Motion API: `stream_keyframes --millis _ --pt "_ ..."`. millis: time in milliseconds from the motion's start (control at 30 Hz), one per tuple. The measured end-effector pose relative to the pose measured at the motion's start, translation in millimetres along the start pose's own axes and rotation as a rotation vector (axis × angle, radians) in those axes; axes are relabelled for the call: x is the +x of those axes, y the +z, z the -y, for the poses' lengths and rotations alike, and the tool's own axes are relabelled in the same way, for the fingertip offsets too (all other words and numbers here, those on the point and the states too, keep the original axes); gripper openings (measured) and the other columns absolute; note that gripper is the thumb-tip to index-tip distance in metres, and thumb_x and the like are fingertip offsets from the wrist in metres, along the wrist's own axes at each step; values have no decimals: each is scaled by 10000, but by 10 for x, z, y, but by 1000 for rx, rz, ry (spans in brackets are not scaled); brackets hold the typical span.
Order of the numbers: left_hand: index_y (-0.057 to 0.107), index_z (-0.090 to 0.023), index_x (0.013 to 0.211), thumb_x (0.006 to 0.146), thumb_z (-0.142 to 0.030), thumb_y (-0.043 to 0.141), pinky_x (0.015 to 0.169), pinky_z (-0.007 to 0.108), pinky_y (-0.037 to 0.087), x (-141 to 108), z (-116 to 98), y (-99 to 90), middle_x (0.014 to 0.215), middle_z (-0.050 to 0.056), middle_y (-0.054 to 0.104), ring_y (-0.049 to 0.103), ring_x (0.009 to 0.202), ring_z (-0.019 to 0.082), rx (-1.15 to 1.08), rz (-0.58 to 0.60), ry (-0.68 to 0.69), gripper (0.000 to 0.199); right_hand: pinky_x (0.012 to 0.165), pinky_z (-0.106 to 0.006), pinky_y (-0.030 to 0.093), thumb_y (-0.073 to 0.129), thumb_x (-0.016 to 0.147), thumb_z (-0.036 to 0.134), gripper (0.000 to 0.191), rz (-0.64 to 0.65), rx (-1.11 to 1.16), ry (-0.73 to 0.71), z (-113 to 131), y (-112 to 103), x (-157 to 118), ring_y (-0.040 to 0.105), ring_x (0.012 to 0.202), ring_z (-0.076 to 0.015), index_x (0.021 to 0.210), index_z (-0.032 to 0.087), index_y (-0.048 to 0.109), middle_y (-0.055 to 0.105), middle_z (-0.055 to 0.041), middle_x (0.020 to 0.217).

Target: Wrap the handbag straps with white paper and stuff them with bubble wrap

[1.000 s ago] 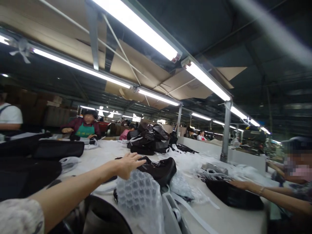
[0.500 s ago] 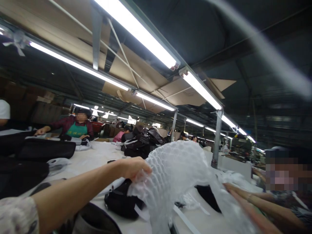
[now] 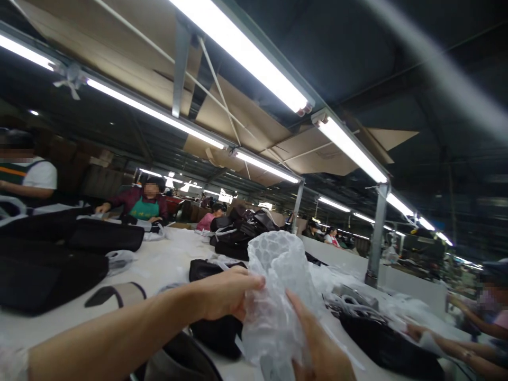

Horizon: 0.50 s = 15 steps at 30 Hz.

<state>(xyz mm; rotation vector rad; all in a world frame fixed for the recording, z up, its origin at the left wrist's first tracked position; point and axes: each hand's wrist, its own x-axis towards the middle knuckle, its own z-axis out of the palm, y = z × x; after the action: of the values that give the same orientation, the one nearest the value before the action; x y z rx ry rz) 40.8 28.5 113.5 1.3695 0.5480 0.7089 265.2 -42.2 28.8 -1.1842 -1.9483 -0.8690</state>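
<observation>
Between my two hands is a sheet of clear bubble wrap [image 3: 278,264], curled into a loose roll and held upright over the table. My left hand [image 3: 232,291] pinches its left edge, thumb on top. My right hand [image 3: 317,338] grips the right side lower down, its fingers partly behind the plastic. Beneath my left forearm lies a dark bag [image 3: 178,360] with an open mouth. A black bag [image 3: 222,333] sits just under my hands, partly covered by them.
Black bags [image 3: 51,270] with pale wrapped straps cover the table's left side. A heap of bags [image 3: 242,227] stands at the far end. Another black bag [image 3: 384,338] lies at right, near a co-worker's hands [image 3: 424,338]. A metal post [image 3: 377,238] rises behind. Several people sit around.
The bubble wrap went from spread wide to a narrow curled roll. My right hand came in from the right, towards my left. The view has turned slightly.
</observation>
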Motion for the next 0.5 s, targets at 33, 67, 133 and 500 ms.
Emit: stream_keyframes --millis 33,67,133,500 --pt "675 -116 830 700 -408 779 813 437 557 -107 -84 -23 765 77 699 688 826 282 131 -53 55 337 890 -341 615 451 796 93 750 8 -7 -44 -98 -57 51 684 1152 -260 1526 181 305 663 -126 1337" --pt "697 -102 922 702 -405 787 913 496 517 -222 -176 -46 876 116 719 673 959 334 300 -114 142 385 899 -332 610 441 748 65 718 17 -33 -80 -190 -125 114 693 1138 -249 1455 189 422 693 -99 1297" --pt "605 -138 1295 675 -357 815 1096 562 371 -435 -338 -70 1305 169 624 507 1288 401 779 -210 434 691 879 -331 620 412 642 16 713 33 -130 -116 -300 -275 281 720 1086 -240 1309 203 580 733 -64 1226" --pt "728 -150 1020 792 -198 654 872 331 530 -149 -171 -79 981 81 745 691 935 240 633 -331 838 245 1066 -619 458 628 842 445 777 -222 -152 9 -12 -884 981 529 1313 -420 1534 253 331 483 -136 1514"
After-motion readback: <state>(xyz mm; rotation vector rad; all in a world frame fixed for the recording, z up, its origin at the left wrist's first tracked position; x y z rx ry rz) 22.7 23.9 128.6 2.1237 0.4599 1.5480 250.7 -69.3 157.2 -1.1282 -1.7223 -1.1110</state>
